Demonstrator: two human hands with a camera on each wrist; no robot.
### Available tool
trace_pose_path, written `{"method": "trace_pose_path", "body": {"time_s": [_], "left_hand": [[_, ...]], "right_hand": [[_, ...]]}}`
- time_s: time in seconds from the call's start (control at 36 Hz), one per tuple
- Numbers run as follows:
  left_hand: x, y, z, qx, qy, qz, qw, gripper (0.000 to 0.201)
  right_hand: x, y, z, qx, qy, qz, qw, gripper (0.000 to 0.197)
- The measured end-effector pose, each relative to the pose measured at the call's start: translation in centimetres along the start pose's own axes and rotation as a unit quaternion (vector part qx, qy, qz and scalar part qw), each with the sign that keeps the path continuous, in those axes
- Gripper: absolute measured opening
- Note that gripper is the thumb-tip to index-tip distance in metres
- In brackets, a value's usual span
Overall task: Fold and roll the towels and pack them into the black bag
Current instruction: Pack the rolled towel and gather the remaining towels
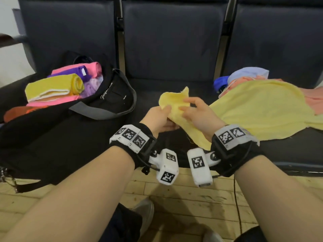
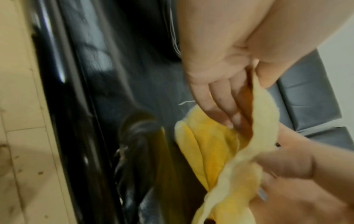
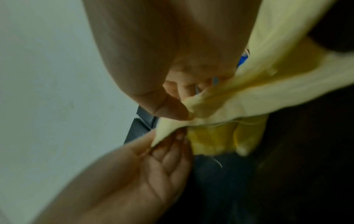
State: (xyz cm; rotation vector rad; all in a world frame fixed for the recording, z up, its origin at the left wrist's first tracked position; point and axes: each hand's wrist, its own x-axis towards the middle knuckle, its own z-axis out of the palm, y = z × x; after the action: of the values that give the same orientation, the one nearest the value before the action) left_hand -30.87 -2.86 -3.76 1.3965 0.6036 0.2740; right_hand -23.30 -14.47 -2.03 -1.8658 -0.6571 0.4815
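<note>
A pale yellow towel (image 1: 258, 109) lies spread over the right seat, with its left corner lifted above the middle seat. My left hand (image 1: 166, 114) pinches that corner, thumb on top and fingers (image 2: 220, 104) underneath. My right hand (image 1: 187, 106) grips the same towel (image 3: 268, 84) just to the right, its thumb (image 3: 172, 109) pressing the cloth against its fingers. The two hands almost touch. The black bag (image 1: 111, 95) stands open on the left seat and holds several rolled towels: yellow (image 1: 57, 86), pink and purple.
A pile of loose towels (image 1: 244, 76), peach, light blue and dark blue, lies at the back of the right seat under the yellow one. Dark padded seat backs (image 1: 171, 39) rise behind. Wooden floor (image 1: 192, 198) and my shoe (image 1: 145, 212) are below the seat edge.
</note>
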Motion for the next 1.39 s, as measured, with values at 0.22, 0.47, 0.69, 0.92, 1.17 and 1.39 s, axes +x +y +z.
{"method": "trace_pose_path", "body": {"time_s": [0.22,0.47,0.69,0.92,1.17,1.39], "left_hand": [[0.1,1.5,0.3,-0.168,0.072,-0.012,0.983,0.027],[0.5,1.7,-1.3,-0.299,0.115,0.028,0.947,0.045],[1.4,-0.5,-1.8,-0.002,0.056,-0.017,0.998,0.057],[1.1,-2.3,-0.5,0.47,-0.074,0.147,0.867,0.011],[0.7,-3.1,-0.1,0.522,-0.189,0.125,0.822,0.029],[1.1,-3.3,0.4,0.542,-0.138,0.145,0.816,0.01]], "right_hand": [[-0.8,2.6,-1.3,-0.27,-0.067,-0.008,0.961,0.083],[-0.6,3.8,-2.6,-0.221,0.08,-0.076,0.969,0.025],[-0.2,3.3,-2.3,-0.048,0.136,-0.047,0.988,0.007],[-0.7,3.9,-1.6,-0.284,-0.006,-0.063,0.957,0.026],[-1.0,4.3,-2.4,-0.407,-0.133,0.065,0.901,0.035],[-0.9,5.6,-2.2,-0.385,-0.06,0.013,0.921,0.032]]}}
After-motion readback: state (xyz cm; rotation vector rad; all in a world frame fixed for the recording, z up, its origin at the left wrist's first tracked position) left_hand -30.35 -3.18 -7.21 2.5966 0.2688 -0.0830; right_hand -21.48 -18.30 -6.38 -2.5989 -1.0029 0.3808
